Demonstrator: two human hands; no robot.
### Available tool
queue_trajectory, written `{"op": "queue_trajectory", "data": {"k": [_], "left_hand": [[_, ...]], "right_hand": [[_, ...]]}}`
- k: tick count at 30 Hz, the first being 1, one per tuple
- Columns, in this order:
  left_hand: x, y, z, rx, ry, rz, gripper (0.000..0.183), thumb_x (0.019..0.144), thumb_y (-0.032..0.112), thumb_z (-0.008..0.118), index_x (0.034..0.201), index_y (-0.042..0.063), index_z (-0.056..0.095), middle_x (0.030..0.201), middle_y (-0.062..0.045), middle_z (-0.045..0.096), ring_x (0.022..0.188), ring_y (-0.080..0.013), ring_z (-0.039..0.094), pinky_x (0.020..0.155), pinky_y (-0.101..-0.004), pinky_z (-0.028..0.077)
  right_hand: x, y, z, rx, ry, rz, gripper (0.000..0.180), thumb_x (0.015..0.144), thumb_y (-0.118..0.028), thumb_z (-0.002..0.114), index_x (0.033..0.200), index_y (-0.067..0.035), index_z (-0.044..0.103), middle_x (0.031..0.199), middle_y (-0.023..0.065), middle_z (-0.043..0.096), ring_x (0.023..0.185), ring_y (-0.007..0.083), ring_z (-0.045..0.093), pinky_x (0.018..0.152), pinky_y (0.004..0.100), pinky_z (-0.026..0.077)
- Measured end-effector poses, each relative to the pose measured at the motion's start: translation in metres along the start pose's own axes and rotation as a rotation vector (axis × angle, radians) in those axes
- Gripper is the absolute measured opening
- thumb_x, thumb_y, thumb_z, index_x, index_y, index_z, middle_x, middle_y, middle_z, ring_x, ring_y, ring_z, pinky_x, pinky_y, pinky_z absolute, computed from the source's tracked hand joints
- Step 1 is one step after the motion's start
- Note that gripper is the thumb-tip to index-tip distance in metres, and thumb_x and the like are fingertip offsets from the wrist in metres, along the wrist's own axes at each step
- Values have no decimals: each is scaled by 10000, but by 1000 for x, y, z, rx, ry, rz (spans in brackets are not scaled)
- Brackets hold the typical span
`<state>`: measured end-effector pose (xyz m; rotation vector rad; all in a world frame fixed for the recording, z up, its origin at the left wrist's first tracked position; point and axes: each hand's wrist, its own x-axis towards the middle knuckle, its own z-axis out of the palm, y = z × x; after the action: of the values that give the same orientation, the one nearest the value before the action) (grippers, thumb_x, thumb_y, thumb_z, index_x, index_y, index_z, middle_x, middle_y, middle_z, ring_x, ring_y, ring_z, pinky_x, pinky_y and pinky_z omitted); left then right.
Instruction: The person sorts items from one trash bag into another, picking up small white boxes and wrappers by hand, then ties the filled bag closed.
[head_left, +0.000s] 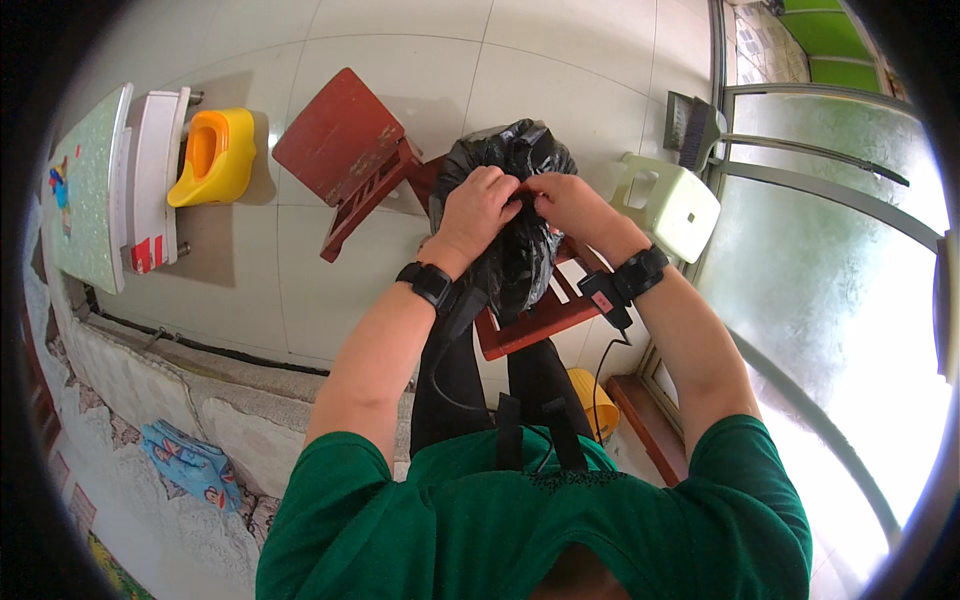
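Observation:
A black plastic bag (517, 262), crinkled and bulging, rests on a red wooden chair (517, 341) in front of me. My left hand (476, 210) grips gathered plastic at the top of the bag with thumb and fingers. Opposite it, my right hand (577, 206) pinches the same gathered part, its fingertips close to those of the left. Whatever the bag contains is hidden. The chair is partly covered by the bag and my arms. Black straps with small devices and cables sit on both wrists.
To the left stand a second red wooden chair (341, 139), a yellow child's potty (238, 161) and a low table (94, 202). A pale green plastic stool (682, 217), a broom (697, 139) and a frosted glass door (817, 217) are at right. A yellow basket (596, 401) is near my legs.

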<state>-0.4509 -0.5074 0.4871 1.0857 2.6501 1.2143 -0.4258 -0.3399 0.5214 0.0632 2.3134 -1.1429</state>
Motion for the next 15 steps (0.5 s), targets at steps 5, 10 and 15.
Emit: {"op": "queue_trajectory", "data": {"k": [5,10,15], "left_hand": [[-3,3,1,-111,17,-23,163,713,112,622,842,38,553,794,-82,516,767,-262,525,650,-341,446],[-5,6,-6,-150,48,-13,100,728,100,611,800,36,586,762,-80,545,727,-266,534,625,-343,445],[-10,7,-11,-132,-33,-48,81,735,93,603,787,33,592,747,-79,553,720,-269,537,606,-347,440]], "right_hand": [[-3,8,0,-246,324,-340,154,739,-110,489,860,-82,580,805,106,582,761,293,567,637,366,481],[-14,-2,-6,-388,298,-393,105,729,-104,504,808,-100,573,753,72,569,710,273,571,599,364,483],[-14,9,-8,-419,294,-368,106,719,-107,511,805,-105,573,759,70,571,682,271,570,585,365,481]]}}
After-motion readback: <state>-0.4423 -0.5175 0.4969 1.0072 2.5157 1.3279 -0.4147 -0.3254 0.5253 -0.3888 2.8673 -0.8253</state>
